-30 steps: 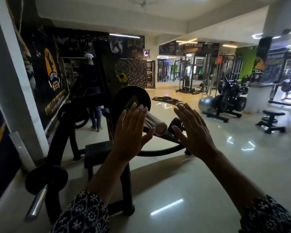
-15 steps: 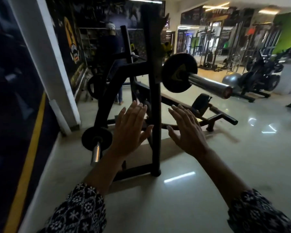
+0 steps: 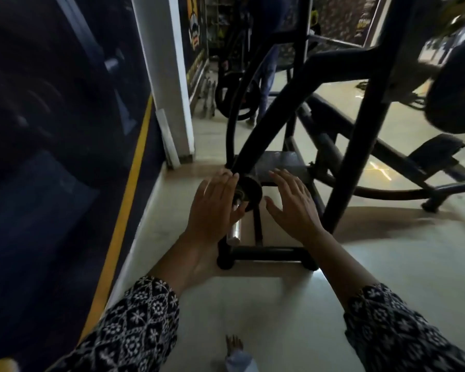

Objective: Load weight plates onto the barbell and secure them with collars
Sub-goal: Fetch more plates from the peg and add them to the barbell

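Head view: left hand and right hand, both open with fingers spread, holding nothing, flank a small black weight plate low on a steel peg of the black rack, above the floor.

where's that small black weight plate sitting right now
In the head view, the small black plate sits low on the rack's shiny storage peg, between the open left hand and right hand.

Head view, steeply downward, near floor.
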